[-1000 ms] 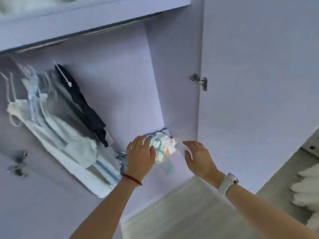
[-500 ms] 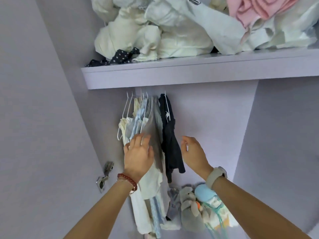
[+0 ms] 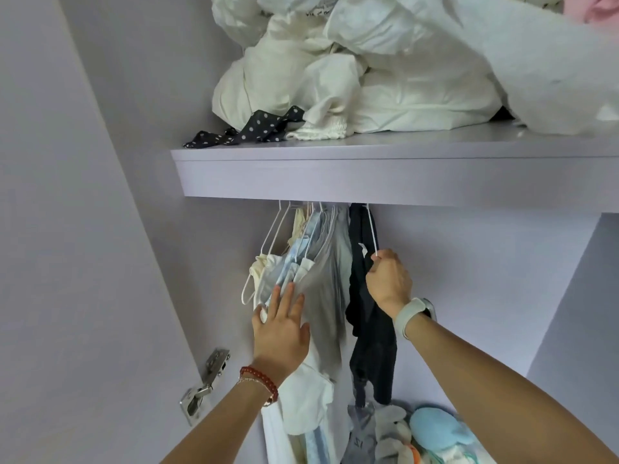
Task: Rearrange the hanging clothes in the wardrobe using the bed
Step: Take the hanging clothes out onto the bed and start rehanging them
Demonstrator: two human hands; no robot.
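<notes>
Pale clothes (image 3: pixel 301 272) in white, cream and light blue hang bunched on white hangers (image 3: pixel 273 229) under the shelf's front edge, a dark garment (image 3: pixel 363 296) hanging just to their right.

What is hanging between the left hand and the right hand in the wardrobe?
In the head view, a grey garment hangs between the left hand, spread flat on the pale clothes, and the right hand, which grips the white hanger of the black garment.

Pale lilac wardrobe walls (image 3: pixel 83 229), a matching shelf (image 3: pixel 368 175) and a metal hinge (image 3: pixel 204 386) in soft, even light
</notes>
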